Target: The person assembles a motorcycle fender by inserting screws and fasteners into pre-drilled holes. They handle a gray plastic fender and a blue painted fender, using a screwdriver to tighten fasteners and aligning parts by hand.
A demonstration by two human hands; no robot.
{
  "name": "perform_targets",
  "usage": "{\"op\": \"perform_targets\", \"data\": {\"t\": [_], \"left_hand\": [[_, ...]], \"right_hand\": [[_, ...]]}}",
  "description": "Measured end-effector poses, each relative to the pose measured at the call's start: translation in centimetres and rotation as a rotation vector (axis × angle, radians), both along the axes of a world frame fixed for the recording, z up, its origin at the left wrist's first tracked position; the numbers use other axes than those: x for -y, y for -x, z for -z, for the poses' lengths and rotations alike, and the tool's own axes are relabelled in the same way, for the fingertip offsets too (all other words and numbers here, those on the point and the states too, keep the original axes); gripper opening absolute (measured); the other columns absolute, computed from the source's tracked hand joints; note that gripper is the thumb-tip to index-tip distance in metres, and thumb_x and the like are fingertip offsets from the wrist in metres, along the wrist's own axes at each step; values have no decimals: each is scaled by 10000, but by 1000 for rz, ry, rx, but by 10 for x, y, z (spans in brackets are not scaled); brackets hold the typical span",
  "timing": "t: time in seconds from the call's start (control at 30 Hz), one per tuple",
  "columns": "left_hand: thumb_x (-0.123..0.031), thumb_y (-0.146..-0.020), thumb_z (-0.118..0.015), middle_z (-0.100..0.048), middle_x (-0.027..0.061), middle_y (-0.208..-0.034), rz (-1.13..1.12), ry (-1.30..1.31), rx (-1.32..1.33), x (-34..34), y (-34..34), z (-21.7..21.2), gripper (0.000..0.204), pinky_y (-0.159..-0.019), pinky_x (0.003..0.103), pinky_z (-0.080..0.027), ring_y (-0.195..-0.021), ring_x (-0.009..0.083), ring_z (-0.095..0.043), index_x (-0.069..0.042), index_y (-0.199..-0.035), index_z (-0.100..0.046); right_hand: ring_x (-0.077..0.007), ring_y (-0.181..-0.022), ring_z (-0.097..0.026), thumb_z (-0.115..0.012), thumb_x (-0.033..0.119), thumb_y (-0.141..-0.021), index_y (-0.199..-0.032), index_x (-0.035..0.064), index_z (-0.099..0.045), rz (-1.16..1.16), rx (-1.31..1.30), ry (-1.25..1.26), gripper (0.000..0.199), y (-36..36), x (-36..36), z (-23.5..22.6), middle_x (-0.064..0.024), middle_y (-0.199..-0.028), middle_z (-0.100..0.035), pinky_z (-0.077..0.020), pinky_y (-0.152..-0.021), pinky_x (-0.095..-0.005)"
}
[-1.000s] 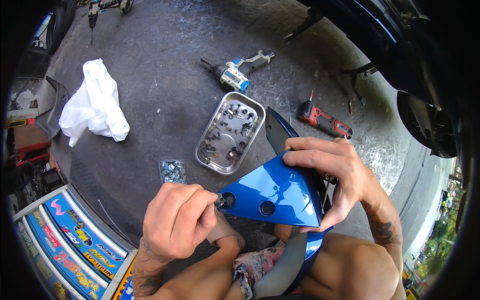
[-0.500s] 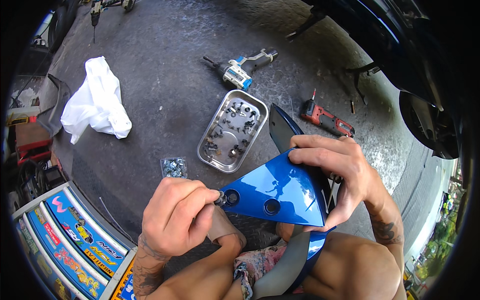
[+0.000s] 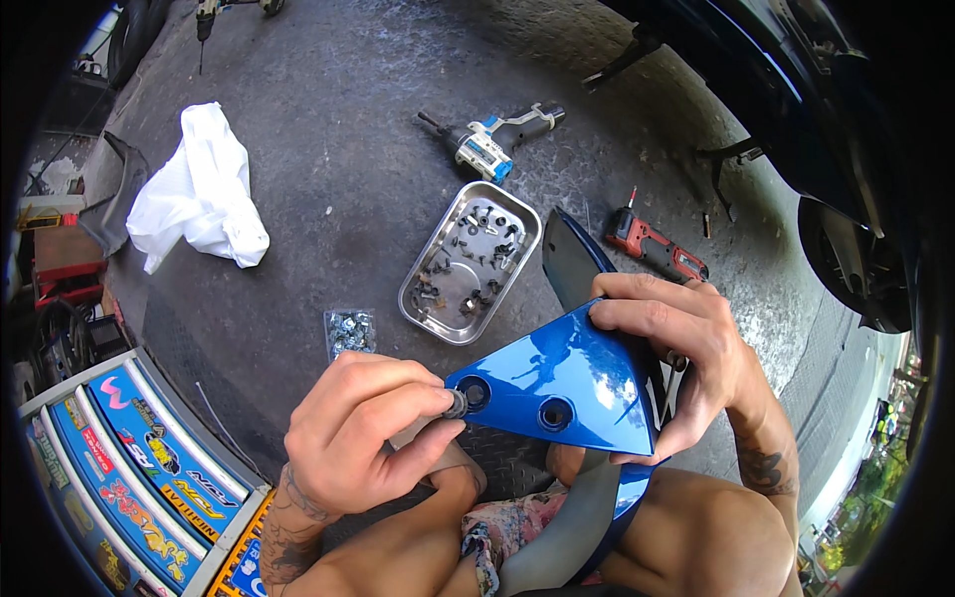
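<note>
A glossy blue fairing panel [image 3: 537, 358] with two round holes sits above my knees, its pale inner side curving down between my thighs. My right hand [image 3: 686, 348] is closed over its right part, fingers on the top edge and thumb below. A thin metal tool [image 3: 676, 366] shows in that palm, mostly hidden. My left hand [image 3: 373, 423] pinches a small dark ring, like a rubber grommet [image 3: 457, 405], between thumb and fingertips. The grommet is right beside the left hole [image 3: 474, 393]; whether it touches the rim I cannot tell.
A metal tray [image 3: 470, 264] of small screws and clips lies beyond the panel, near a blue-and-white power tool [image 3: 487, 139] and a red cordless screwdriver [image 3: 657, 247]. Left are a bag of hardware [image 3: 350, 331], a white plastic bag [image 3: 204, 189] and a stickered tool chest [image 3: 149, 468].
The view has shifted slightly. My left thumb and fingers have opened out a little around the grommet, which stays next to the left hole. My right hand keeps its hold on the panel.
</note>
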State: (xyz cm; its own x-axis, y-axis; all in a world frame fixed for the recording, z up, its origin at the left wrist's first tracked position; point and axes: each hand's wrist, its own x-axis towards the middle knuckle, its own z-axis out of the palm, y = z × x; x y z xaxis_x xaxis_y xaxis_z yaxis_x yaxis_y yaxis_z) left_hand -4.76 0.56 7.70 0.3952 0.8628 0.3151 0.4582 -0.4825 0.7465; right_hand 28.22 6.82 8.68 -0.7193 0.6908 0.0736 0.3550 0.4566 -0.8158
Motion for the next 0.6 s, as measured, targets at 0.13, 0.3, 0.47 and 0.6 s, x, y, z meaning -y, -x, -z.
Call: {"op": "perform_targets", "data": {"t": [0.13, 0.3, 0.47, 0.6], "left_hand": [[8, -824, -869, -749, 150, -999, -79, 194, 174, 3, 0, 3, 292, -681, 293, -577, -800, 198, -716, 10, -1085, -739], [5, -972, -750, -767, 145, -977, -256, 705, 566, 15, 2, -4, 165, -688, 246, -569, -814, 122, -717, 76, -1121, -742], [-1, -1009, -699, -759, 145, -992, -278, 827, 637, 17, 5, -5, 148, -691, 237, -573, -814, 115, -717, 77, -1126, -742], [16, -991, -689, -734, 149, -1026, -201, 707, 606, 11, 5, -2, 146, -705, 253, -554, -821, 127, -689, 74, -1109, -752]], "right_hand": [[-378, -912, -764, -965, 514, -518, -1262, 9, -701, 13, 38, 6, 937, -2, 1, 1, -238, -1260, -701, -619, -723, -377], [-353, -922, -766, -947, 536, -508, -1254, 30, -708, 32, 40, 16, 933, -1, 2, 3, -211, -1229, -714, -606, -714, -358], [-348, -936, -772, -952, 547, -514, -1270, 35, -706, 20, 57, 15, 945, -2, 1, 3, -218, -1241, -712, -612, -721, -351], [-341, -941, -776, -945, 582, -528, -1284, 45, -708, 22, 64, 3, 957, -2, 2, 2, -219, -1266, -713, -609, -694, -353]]}}
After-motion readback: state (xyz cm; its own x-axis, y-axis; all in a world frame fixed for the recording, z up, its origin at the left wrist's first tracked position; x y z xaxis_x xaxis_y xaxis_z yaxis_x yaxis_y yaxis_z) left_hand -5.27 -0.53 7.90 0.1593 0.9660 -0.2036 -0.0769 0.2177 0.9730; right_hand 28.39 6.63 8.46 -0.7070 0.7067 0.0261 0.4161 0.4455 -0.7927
